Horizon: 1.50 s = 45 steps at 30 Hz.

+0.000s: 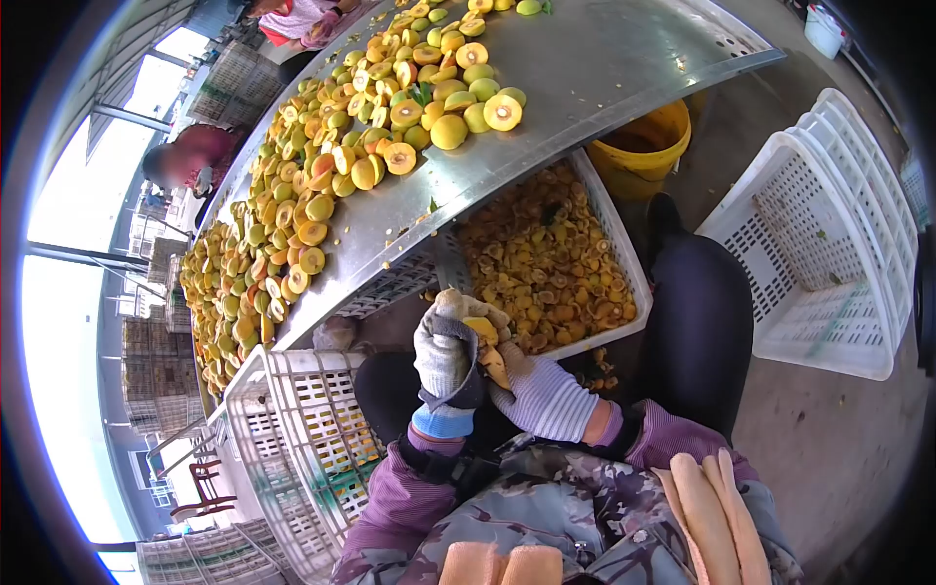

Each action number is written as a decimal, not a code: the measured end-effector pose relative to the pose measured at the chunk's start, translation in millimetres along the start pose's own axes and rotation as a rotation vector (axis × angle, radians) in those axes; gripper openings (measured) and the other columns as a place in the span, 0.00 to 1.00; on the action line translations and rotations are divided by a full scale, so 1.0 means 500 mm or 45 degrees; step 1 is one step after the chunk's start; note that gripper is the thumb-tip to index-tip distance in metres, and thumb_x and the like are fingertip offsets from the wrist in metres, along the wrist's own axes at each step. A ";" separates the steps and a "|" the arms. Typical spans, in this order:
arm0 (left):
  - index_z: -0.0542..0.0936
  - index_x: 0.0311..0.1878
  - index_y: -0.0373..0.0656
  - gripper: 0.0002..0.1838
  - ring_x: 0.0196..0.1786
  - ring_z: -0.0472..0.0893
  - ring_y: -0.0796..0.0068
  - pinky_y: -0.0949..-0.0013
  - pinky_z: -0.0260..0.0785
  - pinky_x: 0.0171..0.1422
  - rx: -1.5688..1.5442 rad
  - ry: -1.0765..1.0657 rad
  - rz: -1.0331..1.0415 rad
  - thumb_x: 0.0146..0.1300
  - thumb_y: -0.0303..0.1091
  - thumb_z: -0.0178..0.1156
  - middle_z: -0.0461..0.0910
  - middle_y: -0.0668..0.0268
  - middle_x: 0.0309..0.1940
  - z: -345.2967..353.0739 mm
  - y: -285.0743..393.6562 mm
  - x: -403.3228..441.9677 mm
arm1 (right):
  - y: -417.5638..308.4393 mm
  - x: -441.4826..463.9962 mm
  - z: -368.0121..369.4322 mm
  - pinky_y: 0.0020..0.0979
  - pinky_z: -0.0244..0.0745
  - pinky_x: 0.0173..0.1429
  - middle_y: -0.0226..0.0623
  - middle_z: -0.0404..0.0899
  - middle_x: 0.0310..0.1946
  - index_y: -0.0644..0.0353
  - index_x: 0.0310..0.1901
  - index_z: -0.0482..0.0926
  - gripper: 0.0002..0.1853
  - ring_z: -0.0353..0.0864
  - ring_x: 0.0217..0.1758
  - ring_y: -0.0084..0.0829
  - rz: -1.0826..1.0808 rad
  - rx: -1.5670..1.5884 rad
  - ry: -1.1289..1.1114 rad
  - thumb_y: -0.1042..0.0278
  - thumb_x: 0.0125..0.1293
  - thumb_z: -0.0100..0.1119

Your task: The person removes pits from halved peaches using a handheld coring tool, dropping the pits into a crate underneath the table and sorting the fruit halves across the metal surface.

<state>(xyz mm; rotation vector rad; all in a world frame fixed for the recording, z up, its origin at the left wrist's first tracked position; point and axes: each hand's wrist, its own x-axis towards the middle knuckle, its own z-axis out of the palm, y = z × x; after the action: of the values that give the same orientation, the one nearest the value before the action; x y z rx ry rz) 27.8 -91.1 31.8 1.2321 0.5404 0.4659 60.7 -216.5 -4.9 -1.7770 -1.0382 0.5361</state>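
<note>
My left hand (pixel 447 356), in a grey and white knit glove with a blue cuff, is closed around a yellow peach piece (pixel 482 330) above my lap. Pressed against it from the right is my right hand (pixel 548 395), in a white and purple striped glove with stained fingertips. Its fingers are closed at the fruit; whether they also grip a small tool is hidden. Just beyond my hands, a white crate (pixel 639 283) on the floor holds many small peach scraps (pixel 546 263). Halved peaches (pixel 322 180) lie heaped on the metal table (pixel 575 73).
White plastic crates stand at my left (pixel 317 424) and, stacked, at my right (pixel 819 234). A yellow bucket (pixel 643 151) sits under the table's edge. Two people (pixel 200 156) are across the table. A white bucket (pixel 824 31) stands farther off.
</note>
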 end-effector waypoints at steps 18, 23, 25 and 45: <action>0.76 0.45 0.43 0.30 0.32 0.79 0.60 0.63 0.73 0.35 -0.616 -0.468 -0.323 0.63 0.65 0.49 0.79 0.57 0.34 0.025 0.003 0.025 | -0.009 -0.004 -0.091 0.22 0.64 0.13 0.32 0.70 0.15 0.61 0.35 0.70 0.12 0.68 0.10 0.22 0.438 1.634 -0.749 0.60 0.66 0.57; 0.71 0.57 0.37 0.29 0.49 0.78 0.66 0.66 0.72 0.56 -0.211 -0.184 -0.047 0.68 0.55 0.49 0.78 0.56 0.49 -0.018 0.017 0.042 | 0.039 -0.001 -0.082 0.22 0.65 0.16 0.29 0.69 0.15 0.60 0.32 0.72 0.10 0.69 0.13 0.20 0.537 1.684 -0.317 0.63 0.64 0.57; 0.69 0.58 0.34 0.28 0.51 0.77 0.68 0.69 0.70 0.58 -0.207 -0.142 0.046 0.69 0.51 0.51 0.77 0.57 0.51 -0.044 0.041 0.041 | 0.136 0.022 0.004 0.26 0.67 0.17 0.30 0.70 0.15 0.59 0.31 0.72 0.08 0.71 0.15 0.24 1.185 1.910 0.310 0.66 0.63 0.56; 0.76 0.56 0.52 0.24 0.55 0.77 0.51 0.56 0.68 0.59 2.476 0.575 -0.222 0.53 0.43 0.55 0.79 0.51 0.49 -0.392 0.352 0.232 | 0.085 0.040 -0.033 0.49 0.73 0.28 0.52 0.76 0.20 0.62 0.46 0.66 0.20 0.78 0.25 0.56 0.344 -0.214 0.220 0.60 0.60 0.60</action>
<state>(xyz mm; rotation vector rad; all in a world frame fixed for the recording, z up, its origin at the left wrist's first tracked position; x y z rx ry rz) -9.6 173.4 139.0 2.8756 1.6414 -0.1191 101.2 -215.1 -34.2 -2.0894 -0.7458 0.4590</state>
